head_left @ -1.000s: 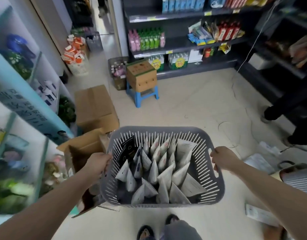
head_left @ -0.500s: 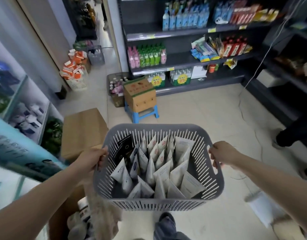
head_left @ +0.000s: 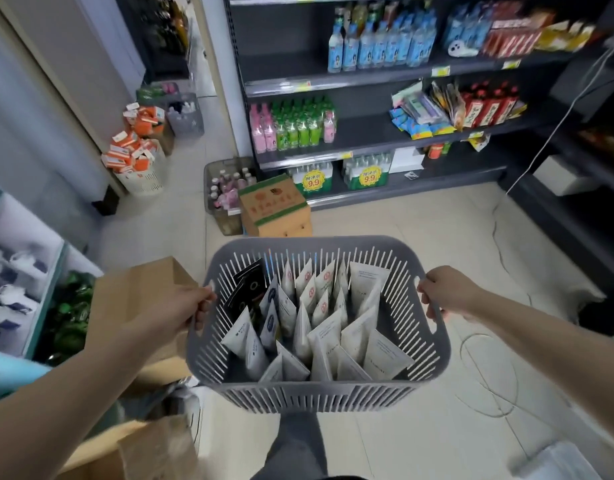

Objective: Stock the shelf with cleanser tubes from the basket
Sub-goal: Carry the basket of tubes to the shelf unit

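Observation:
I carry a grey slotted plastic basket in front of me, above the floor. My left hand grips its left handle and my right hand grips its right handle. Inside stand several white cleanser tubes, caps down, with a couple of black tubes at the back left. Ahead rises a dark shelf unit holding bottles and packets, with bare stretches on its boards.
A carton on a stool and a crate of bottles stand before the shelf. Cardboard boxes lie at my left by a glass-fronted cabinet. A white basket of orange boxes sits farther left. Another dark shelf lines the right.
The view has risen and moved forward toward the dark shelf, with the basket still held by both handles. The person's shoes at the right are out of view.

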Tool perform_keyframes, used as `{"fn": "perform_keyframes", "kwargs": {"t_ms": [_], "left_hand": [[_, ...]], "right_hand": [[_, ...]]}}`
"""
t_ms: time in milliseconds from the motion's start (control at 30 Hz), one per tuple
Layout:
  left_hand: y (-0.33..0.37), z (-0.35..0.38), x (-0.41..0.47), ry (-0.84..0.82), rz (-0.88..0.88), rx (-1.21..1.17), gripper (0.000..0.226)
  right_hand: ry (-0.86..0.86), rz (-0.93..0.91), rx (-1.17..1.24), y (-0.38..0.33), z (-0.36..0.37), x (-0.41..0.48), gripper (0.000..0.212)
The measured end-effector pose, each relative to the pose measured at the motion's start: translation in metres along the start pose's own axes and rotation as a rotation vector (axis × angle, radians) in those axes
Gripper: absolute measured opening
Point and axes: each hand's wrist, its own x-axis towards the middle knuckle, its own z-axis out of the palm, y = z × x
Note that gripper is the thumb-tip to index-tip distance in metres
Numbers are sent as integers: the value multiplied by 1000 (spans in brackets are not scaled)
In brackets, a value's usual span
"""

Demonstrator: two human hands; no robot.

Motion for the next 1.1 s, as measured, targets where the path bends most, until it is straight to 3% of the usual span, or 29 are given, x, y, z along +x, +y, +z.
{"fn": "perform_keyframes", "kwargs": {"t_ms": [633,1100], "left_hand": [[210,-12,244,109,-19,-31,26],[293,-16,423,203,-175,-124,25]], "right_hand": [[-66,-68,-63,-182,-80,301,33],[-226,-142,-159,-308,-101,541,27]]}}
